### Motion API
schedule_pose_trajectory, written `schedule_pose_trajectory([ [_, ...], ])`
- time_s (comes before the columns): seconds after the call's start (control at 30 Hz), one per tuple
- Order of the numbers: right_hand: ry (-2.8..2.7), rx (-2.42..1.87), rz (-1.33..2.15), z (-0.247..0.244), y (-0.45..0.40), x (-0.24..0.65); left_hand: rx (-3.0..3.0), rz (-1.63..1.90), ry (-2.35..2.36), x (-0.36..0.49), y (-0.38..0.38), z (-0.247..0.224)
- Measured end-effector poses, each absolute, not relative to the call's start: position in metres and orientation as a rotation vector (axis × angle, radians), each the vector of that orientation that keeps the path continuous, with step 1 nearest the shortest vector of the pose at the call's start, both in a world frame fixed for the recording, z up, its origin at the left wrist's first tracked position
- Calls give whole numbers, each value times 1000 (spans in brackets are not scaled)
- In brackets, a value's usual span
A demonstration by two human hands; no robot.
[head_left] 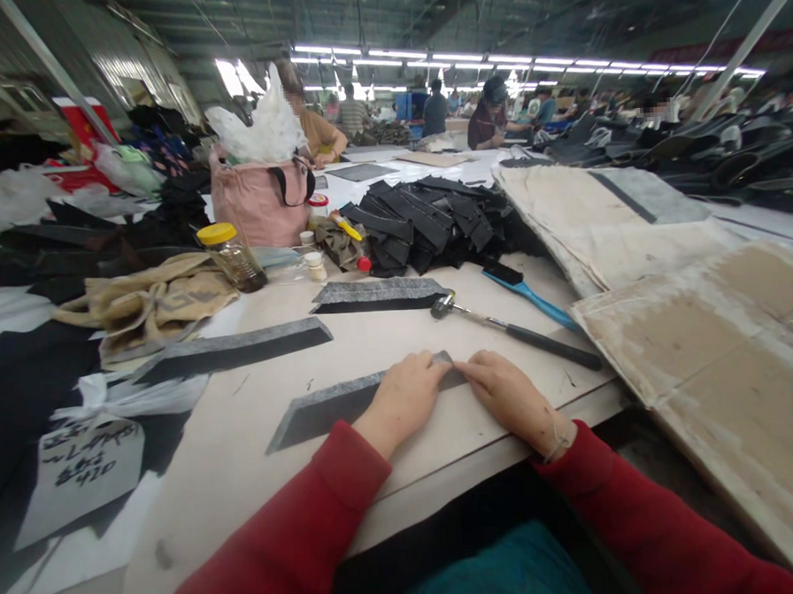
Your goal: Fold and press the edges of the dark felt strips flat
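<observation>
A dark fabric strip point(336, 406) with a folded grey edge lies on the pale work board point(247, 482) in front of me. My left hand point(408, 394) rests over its right part, fingers curled and closed at the upper edge. At the strip's right end, the thumb and fingers of my right hand point(508, 393) pinch the corner, almost touching the left fingertips. The fingers partly hide that corner. Just beyond lie a hammer point(504, 322) with a black grip, a second grey-and-black strip point(379, 293) and, to the left, a third strip point(240, 349).
A blue-handled brush point(535, 294) lies behind the hammer. Black cut pieces point(425, 220) are heaped at the back, beside a pink bag point(258, 198) and a yellow-lidded jar point(231, 252). Stained cardboard point(713, 387) borders the right side; a handwritten tag point(86, 464) hangs left. People work farther off.
</observation>
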State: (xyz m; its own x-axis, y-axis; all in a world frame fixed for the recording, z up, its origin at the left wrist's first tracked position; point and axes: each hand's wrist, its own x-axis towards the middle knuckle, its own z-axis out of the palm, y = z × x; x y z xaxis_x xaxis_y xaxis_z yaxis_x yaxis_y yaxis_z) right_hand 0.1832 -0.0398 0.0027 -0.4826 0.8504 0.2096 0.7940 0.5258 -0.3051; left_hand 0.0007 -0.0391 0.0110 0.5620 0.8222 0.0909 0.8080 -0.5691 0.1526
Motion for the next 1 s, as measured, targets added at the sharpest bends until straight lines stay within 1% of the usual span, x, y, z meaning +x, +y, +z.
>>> schedule_pose_trajectory([
  [0.3,-2685,-1357,-13,13,-45,174,2720,336,1406,1,-38,8],
  [0.5,-2736,-1329,24,17,-47,178,2792,230,1415,3,-37,6],
  [0.73,-2696,-1383,-24,15,-60,185,2837,216,1396,4,-39,9],
  [1.0,-2690,-1397,-68,18,-63,186,3102,157,1197,13,-39,23],
])
